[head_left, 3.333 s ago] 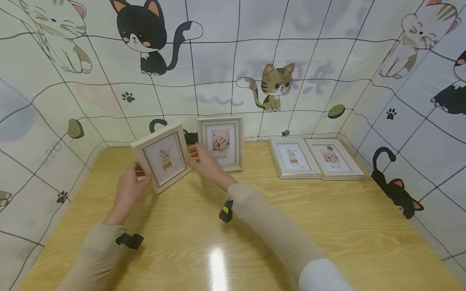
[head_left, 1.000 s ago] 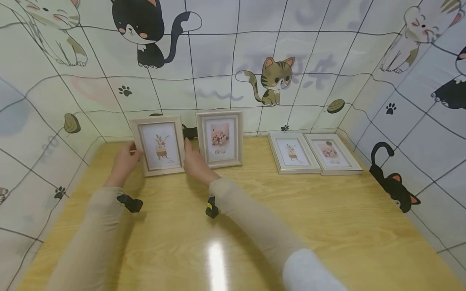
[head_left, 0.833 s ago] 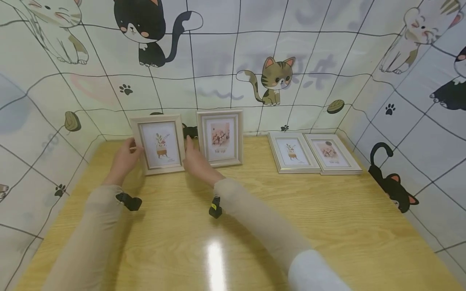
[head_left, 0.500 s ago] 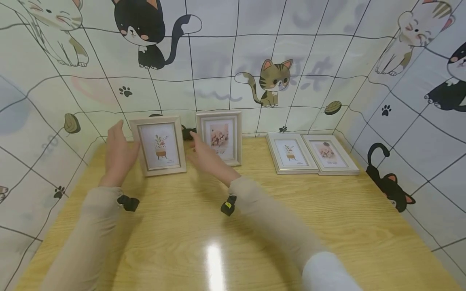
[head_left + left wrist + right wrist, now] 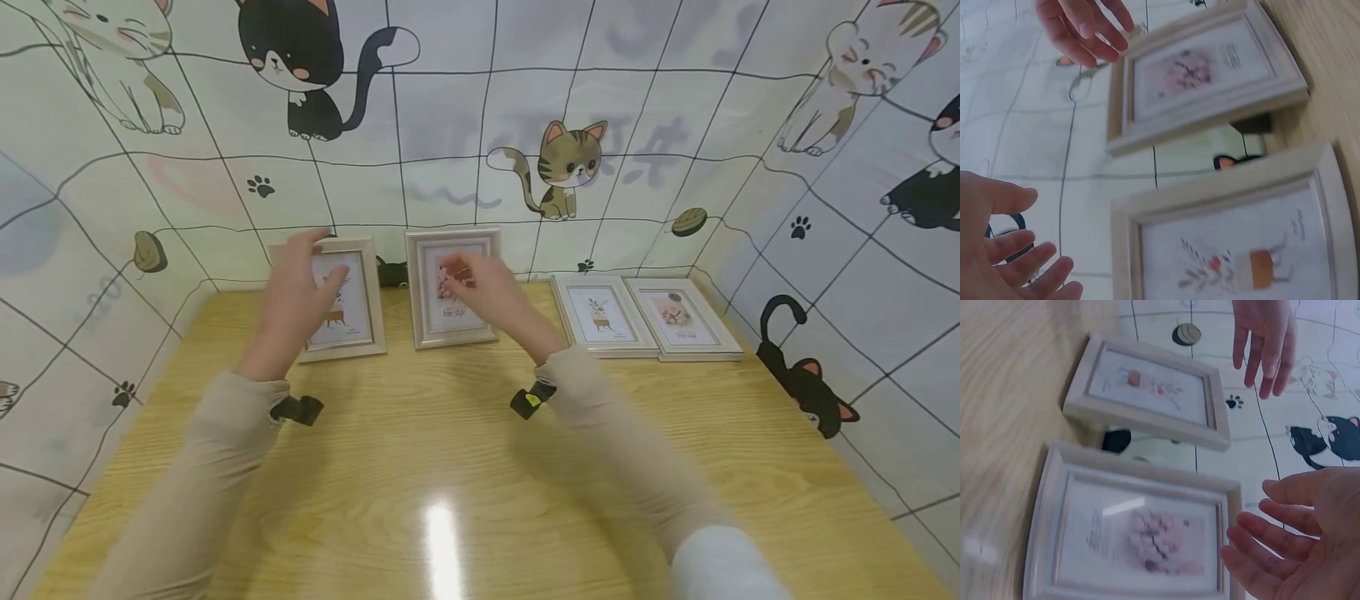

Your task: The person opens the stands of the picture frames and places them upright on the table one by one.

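Observation:
Two cream picture frames stand upright near the back wall. The left picture frame (image 5: 358, 317) shows a potted plant; the right picture frame (image 5: 453, 325) shows pink flowers. My left hand (image 5: 285, 300) hovers in front of the plant picture frame and hides its left part. In front of the flower picture frame, my right hand (image 5: 491, 292) hangs in the air with loosely bent fingers. Both wrist views show gaps between the hands and the picture frames: the left hand (image 5: 1007, 244) holds nothing, and nor does the right hand (image 5: 1297, 531).
Two more picture frames lie flat side by side on the right, one with a plant print (image 5: 600, 317) and one with a flower print (image 5: 681, 317), their edges touching. The wooden table (image 5: 465, 467) meets cat-printed cloth walls (image 5: 450, 125) at its back and sides.
Earlier both hands gripped the plant picture frame, held at a tilt, then stood it upright beside the flower one. They have let go, and both hands have moved to the right.

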`<state>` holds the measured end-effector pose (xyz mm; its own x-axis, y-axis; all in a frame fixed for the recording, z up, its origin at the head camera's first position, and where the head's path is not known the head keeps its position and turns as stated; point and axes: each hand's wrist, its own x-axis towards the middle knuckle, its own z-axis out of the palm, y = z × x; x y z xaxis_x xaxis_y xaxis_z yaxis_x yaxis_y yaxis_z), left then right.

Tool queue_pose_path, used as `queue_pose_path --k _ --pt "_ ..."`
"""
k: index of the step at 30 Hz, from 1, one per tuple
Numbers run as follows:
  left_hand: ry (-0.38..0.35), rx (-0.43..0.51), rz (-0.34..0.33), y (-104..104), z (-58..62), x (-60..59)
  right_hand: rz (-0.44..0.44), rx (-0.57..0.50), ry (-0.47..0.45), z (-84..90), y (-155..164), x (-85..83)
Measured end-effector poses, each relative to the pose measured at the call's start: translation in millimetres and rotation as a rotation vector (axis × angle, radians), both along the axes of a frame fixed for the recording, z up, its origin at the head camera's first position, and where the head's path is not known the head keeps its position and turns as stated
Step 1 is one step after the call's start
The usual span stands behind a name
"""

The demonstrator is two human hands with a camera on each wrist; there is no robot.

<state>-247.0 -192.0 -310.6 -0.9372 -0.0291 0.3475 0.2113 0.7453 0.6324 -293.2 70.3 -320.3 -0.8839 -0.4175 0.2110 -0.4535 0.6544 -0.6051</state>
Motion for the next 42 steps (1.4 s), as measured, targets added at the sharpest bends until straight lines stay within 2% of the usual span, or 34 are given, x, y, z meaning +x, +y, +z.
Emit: queue_pose_path --k 5,9,17,21,31,42 --pt "0.006 -0.013 -0.094 27.4 6.0 -0.8 -0.061 0.001 0.032 6.7 32.6 -4.0" --pt "-0.047 0.004 -0.173 53.0 6.3 -5.8 -0.121 -0.003 0.033 8.0 57.8 -6.5" --pt "-0.076 -0.018 -0.303 105.7 -3.5 -16.3 -0.24 0.048 -0.015 2.0 102.1 -11.1" --pt "-0.117 -0.012 -0.352 131.3 -10.9 -20.4 -0.282 0.085 -0.026 -5.0 123.1 -13.9" --pt "-0.191 -0.054 -0.396 183.0 -36.4 -25.0 -0.335 0.134 -0.085 -20.8 166.6 -13.4" --pt "-0.24 -0.069 -0.458 219.8 -59.9 -30.3 -0.379 0.181 -0.112 -36.9 195.3 -15.3"
